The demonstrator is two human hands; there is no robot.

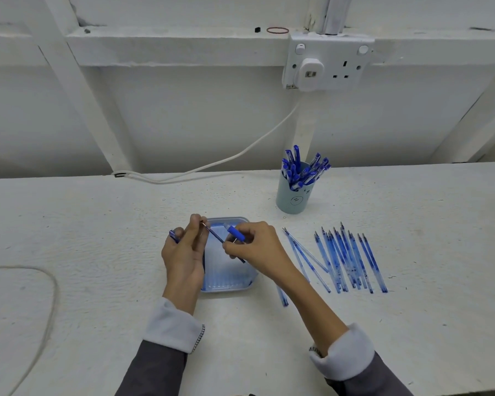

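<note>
Head view looks forward and down, close over the table (97, 252) (wall behind).

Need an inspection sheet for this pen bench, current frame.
Surface: white table, rough.
Job's things: refill and blue grip piece over tray; pen tubes in a row at right.
Clutter: cup of blue pens; rubber band on ledge.
Hands: left hand pinches refill; right hand holds grip piece.
Cables: white cable from socket; grey cable at left.
Surroundings: white wall, socket with adapter.
</note>
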